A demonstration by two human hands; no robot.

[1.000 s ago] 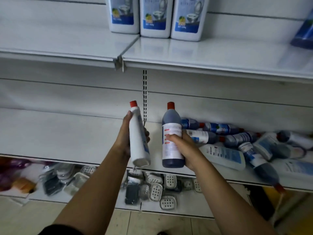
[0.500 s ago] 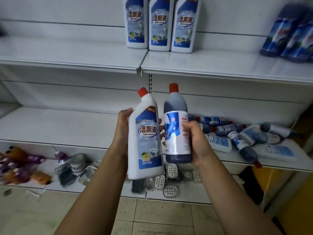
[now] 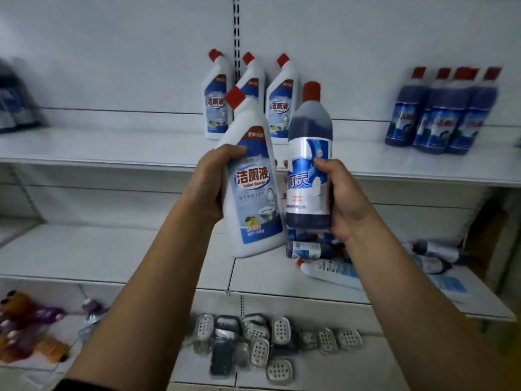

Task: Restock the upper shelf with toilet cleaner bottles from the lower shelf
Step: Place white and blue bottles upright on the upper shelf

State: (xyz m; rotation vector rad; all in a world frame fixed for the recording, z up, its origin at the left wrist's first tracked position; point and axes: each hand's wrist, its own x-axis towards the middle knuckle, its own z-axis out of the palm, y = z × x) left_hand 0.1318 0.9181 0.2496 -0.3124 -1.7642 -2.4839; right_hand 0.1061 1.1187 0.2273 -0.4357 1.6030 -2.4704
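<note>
My left hand (image 3: 210,182) grips a white angle-necked toilet cleaner bottle (image 3: 253,187) with a red cap. My right hand (image 3: 344,198) grips a dark blue round bottle (image 3: 308,153) with a red cap. Both bottles are upright, side by side, held in front of the upper shelf (image 3: 112,153). Three matching white bottles (image 3: 214,108) stand at the back of that shelf, right behind the held ones. More bottles lie in a pile on the lower shelf (image 3: 315,249), partly hidden by my right arm.
A group of dark blue bottles (image 3: 439,119) stands at the right of the upper shelf, and blurred ones at its far left (image 3: 14,108). The bottom shelf holds soap dishes (image 3: 259,342) and coloured items (image 3: 25,325) at left.
Both hands have lifted their bottles from lower-shelf height up to the upper shelf's level. The view has tilted up, showing the whole upper shelf.
</note>
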